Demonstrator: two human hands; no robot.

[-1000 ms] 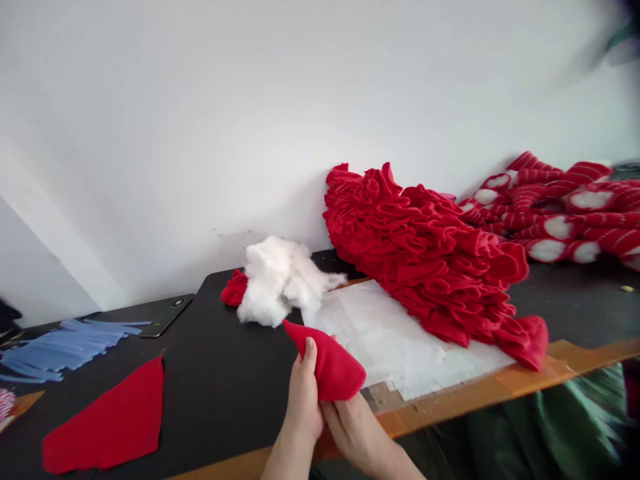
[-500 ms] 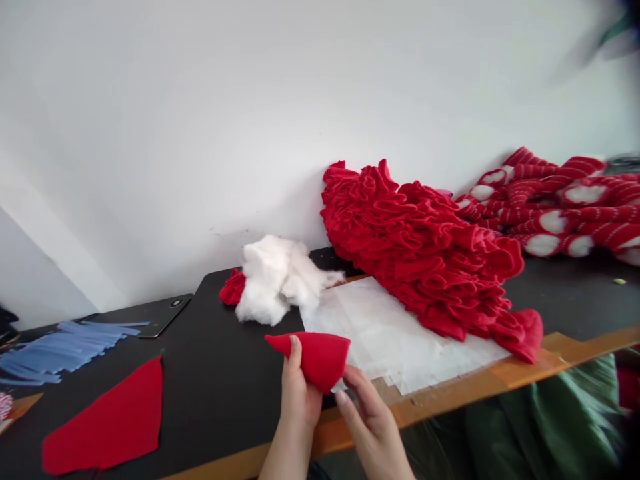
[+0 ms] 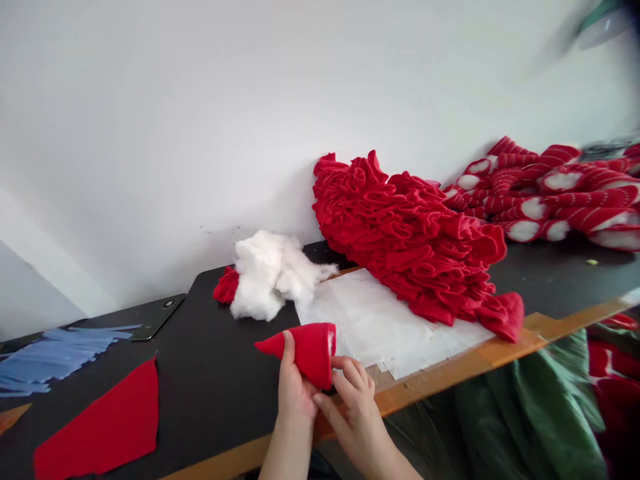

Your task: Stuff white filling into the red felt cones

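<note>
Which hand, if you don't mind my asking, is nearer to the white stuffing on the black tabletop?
Left. The left hand is below and slightly right of the white stuffing; the right hand is farther off, lower and more to the right.

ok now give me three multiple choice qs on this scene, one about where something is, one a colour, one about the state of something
1. Where does the white stuffing lie?
A) on the green cloth
B) on the black tabletop, left of the paper sheets
C) on top of the red ruffled pile

2. What colour are the flat cut strips at the far left?
A) blue
B) green
C) red

3. What state is the red felt cone in?
A) pinched by its tip in one hand
B) lying untouched on the table
C) held in both hands, tip pointing left

Answers:
1. B, the stuffing sits on the black top beside the sheets.
2. A, the strips plainly show blue.
3. C, the left hand has its thumb on the cone, and the right hand has its fingers at the wide end.
</note>
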